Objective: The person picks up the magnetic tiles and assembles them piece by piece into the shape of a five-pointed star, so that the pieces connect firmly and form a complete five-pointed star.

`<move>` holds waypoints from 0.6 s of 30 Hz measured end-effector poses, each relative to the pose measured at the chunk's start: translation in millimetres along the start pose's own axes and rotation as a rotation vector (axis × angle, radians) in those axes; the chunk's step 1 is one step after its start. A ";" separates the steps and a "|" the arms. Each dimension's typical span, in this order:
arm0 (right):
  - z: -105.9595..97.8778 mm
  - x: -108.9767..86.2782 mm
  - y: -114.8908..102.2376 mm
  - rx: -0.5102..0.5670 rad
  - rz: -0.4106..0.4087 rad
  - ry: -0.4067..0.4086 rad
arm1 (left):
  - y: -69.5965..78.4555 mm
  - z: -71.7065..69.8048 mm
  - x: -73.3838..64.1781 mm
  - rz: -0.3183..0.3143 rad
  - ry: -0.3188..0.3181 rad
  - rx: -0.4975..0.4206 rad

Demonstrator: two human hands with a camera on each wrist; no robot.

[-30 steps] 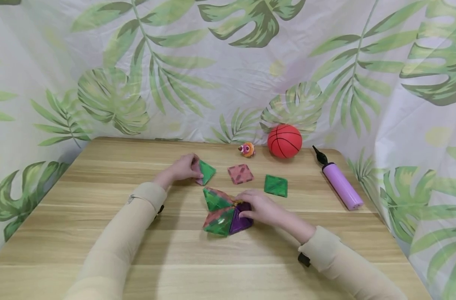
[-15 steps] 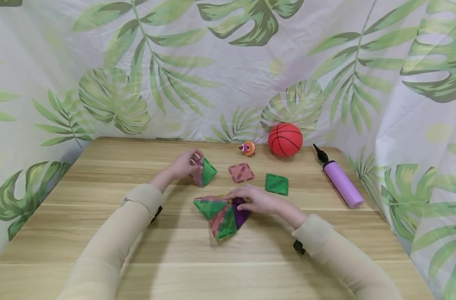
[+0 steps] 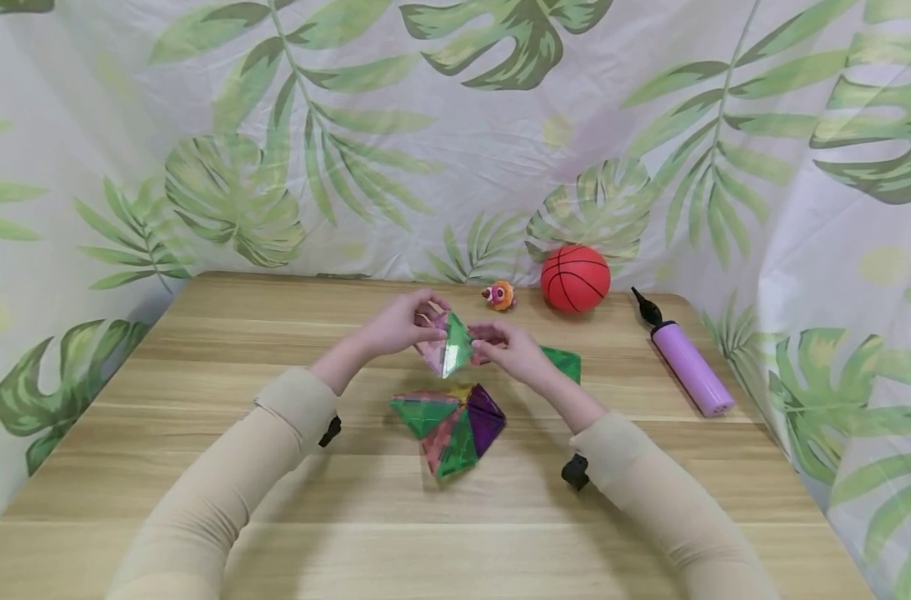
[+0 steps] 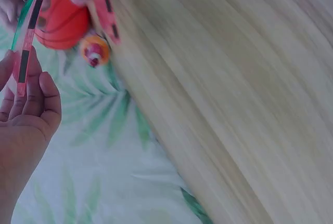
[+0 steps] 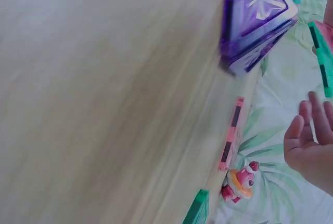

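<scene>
My left hand [image 3: 404, 325] pinches a pair of joined magnetic tiles [image 3: 457, 348], one pink and one green, raised above the table. In the left wrist view its thumb and fingers hold the pair's pink edge [image 4: 24, 63]. My right hand [image 3: 509, 350] is at the pair's right corner with loosely extended fingers; the right wrist view shows a small gap between fingertips [image 5: 313, 99] and green tile. Nearer me stands a fan-shaped build [image 3: 458, 442] of green, pink, yellow and purple tiles. Its purple part [image 5: 257, 5] shows large in the right wrist view.
A pink tile [image 5: 231, 133] lies flat, mostly hidden behind my right hand in the head view. Right of it lies a green tile [image 3: 565, 364]. Farther back are a small toy figure [image 3: 500, 296] and red ball [image 3: 575, 279]. A purple hand pump [image 3: 691, 367] lies rightmost.
The tile build was turned, then my right hand let go of it and moved back to the tile pair. My left hand has carried that pair to the right.
</scene>
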State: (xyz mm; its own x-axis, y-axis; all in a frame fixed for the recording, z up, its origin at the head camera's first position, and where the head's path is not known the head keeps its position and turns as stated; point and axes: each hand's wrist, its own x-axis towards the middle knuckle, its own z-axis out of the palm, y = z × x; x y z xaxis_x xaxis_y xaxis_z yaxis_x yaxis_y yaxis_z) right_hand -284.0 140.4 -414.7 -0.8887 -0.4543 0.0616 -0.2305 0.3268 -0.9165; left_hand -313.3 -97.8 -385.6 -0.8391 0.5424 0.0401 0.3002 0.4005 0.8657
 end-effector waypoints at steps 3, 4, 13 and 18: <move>-1.1 3.2 -2.1 0.095 0.029 -0.001 | 6.0 5.7 -1.1 0.038 -0.007 0.036; -1.8 4.4 -2.1 0.098 0.035 -0.001 | 6.6 7.0 -1.4 0.050 -0.006 0.051; -3.0 12.7 8.2 0.097 0.123 -0.051 | -2.3 15.3 -3.5 0.068 -0.039 0.060; 3.2 20.5 18.6 0.179 0.228 -0.134 | -14.6 18.9 -4.5 -0.022 -0.069 -0.009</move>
State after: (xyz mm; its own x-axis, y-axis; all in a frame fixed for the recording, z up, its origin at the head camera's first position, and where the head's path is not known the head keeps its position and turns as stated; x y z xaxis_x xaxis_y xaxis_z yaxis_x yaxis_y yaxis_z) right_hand -305.2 134.5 -431.8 -0.8465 -0.4951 -0.1956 0.0528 0.2875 -0.9563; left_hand -305.3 -92.1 -407.9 -0.8120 0.5835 -0.0133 0.2777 0.4062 0.8706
